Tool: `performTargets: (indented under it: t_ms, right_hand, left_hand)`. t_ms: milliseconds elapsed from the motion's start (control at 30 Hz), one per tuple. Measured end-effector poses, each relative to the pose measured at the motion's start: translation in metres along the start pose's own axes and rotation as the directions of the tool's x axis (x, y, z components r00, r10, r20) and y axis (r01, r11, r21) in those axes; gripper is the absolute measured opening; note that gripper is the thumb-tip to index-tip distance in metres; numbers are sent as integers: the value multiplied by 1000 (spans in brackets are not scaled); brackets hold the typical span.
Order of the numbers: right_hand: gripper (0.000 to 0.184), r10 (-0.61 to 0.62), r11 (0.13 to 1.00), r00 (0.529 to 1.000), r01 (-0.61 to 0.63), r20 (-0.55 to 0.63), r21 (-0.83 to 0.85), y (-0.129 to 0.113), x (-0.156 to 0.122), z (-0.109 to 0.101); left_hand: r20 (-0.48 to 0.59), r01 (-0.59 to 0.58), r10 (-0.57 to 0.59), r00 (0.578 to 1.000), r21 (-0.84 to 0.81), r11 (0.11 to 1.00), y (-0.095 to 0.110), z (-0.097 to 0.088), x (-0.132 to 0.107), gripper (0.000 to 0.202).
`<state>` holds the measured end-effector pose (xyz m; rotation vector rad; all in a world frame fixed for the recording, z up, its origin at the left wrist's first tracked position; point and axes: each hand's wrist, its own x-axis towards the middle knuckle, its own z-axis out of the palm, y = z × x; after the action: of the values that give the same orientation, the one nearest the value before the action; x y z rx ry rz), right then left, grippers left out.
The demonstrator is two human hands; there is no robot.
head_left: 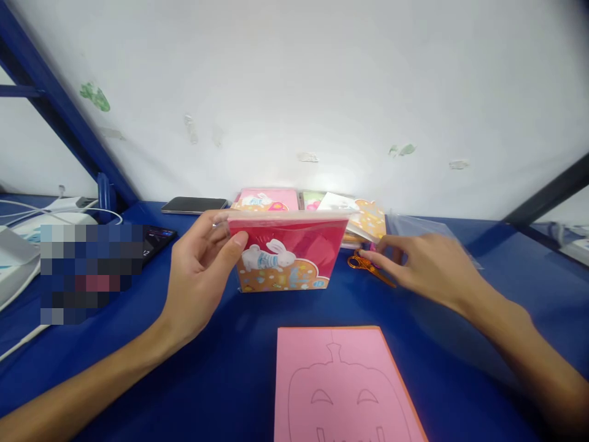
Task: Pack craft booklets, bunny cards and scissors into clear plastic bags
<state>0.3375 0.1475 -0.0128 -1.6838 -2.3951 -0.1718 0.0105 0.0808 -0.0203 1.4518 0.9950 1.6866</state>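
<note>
A red packet (304, 252) with a white rabbit printed on it stands tilted above the blue table, in clear plastic wrapping. My left hand (202, 264) grips its left side, thumb on the front and fingers behind. Over to the right, my right hand (423, 264) has its fingers bent around a small pink bit I cannot make out. Just beside its thumb lie orange scissors (365, 264), blades toward the right. On the table nearest me is a pink sheet (340, 380) with a pumpkin face drawn in pencil, an orange edge showing underneath.
More printed packets (269, 199) lean along the wall behind the red one. A clear plastic sleeve (427, 227) lies at the back right. One phone (193, 205) rests at the back left, near a second phone (159, 239) and white power strips with cables (69, 218).
</note>
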Motion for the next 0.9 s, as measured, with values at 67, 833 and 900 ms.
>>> performTargets:
  t_ms: [67,833,900]
  right_hand:
    - [57,-9,999,998,12,62,-46,5,1,4]
    - [30,-131,621,982,-26,136,783,-7,0,-21]
    - [30,-27,555,999,-20,41,832,-18,0,-33]
  left_hand:
    - [20,30,-30,999,-15,999,1,0,0,18]
    - [135,52,-46,990,-43,998,-4,-5,-2,27]
    - [143,54,-49,989,-31,998,-4,-5,-3,29]
